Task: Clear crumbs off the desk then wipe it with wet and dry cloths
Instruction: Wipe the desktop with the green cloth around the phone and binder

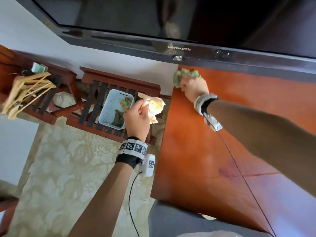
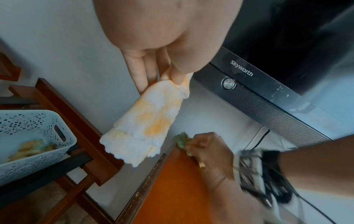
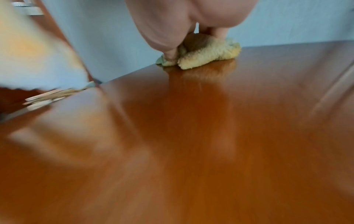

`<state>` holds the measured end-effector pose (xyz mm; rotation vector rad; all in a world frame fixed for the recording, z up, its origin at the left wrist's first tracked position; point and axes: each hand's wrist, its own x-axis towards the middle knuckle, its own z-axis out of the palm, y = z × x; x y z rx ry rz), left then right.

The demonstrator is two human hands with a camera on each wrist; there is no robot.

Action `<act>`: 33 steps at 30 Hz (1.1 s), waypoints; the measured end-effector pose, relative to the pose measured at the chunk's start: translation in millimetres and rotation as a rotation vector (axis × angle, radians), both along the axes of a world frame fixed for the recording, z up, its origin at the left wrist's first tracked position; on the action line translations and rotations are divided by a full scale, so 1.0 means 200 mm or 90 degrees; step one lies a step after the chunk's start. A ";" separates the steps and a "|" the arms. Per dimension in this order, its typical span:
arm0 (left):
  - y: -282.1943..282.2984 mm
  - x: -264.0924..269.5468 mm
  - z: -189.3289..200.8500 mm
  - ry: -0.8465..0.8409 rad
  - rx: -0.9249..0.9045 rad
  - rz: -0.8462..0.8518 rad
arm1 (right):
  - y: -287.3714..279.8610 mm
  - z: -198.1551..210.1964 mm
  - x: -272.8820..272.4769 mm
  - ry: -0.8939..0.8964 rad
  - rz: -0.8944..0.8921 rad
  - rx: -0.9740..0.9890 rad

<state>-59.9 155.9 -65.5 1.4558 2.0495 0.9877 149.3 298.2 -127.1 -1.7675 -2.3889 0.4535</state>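
Note:
My right hand (image 1: 191,88) grips a bunched green-and-yellow cloth (image 1: 181,76) and presses it on the far left corner of the glossy reddish-brown desk (image 1: 213,142). The right wrist view shows that cloth (image 3: 206,53) crumpled flat against the desk (image 3: 191,136) under my fingers, close to the wall. My left hand (image 1: 136,115) is off the desk's left edge, in the air. It pinches a fluffy white-and-orange cloth (image 1: 153,106), which hangs loose below the fingers (image 2: 145,125).
A black television (image 1: 171,23) hangs low over the desk's back edge. Left of the desk, a dark slatted wooden rack (image 1: 95,103) carries a pale blue perforated basket (image 1: 109,106) holding scraps. Wooden hangers (image 1: 25,89) lie further left. Patterned carpet (image 1: 68,168) covers the floor.

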 end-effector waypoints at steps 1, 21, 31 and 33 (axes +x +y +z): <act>0.00 0.02 0.02 0.008 -0.003 0.003 | -0.14 -0.02 0.02 0.025 0.041 -0.003; 0.13 0.40 0.22 0.266 -0.037 -0.106 | -0.14 -0.04 0.71 0.024 -0.188 -0.062; 0.22 0.80 0.02 0.420 -0.241 -0.446 | -0.71 -0.04 0.91 0.072 -0.179 -0.055; 0.18 0.84 -0.08 0.428 -0.304 -0.480 | -0.74 -0.06 0.91 0.065 -0.184 -0.057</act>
